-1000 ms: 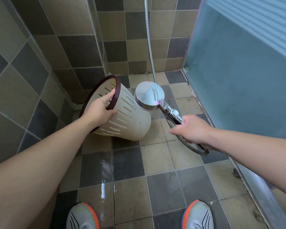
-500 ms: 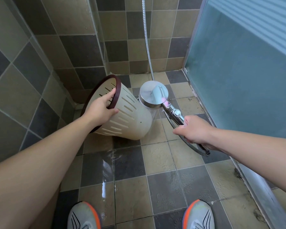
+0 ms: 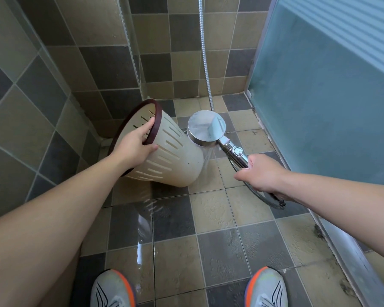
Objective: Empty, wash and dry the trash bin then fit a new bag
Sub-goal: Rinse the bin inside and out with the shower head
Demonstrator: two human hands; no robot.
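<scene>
Head view: left hand point(image 3: 133, 147) grips the tilted trash bin point(image 3: 173, 156) by its rim above the floor, right hand point(image 3: 262, 173) clamps the spraying shower head point(image 3: 206, 127); advise rotating the bin for full coverage.

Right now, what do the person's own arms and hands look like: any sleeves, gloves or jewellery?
Both forearms are bare all the way into view, with no sleeves showing. The left hand and right hand wear no gloves, and no rings, watch or wristband show. The only clothing in view is grey sneakers with orange trim and dark stripes.
</scene>
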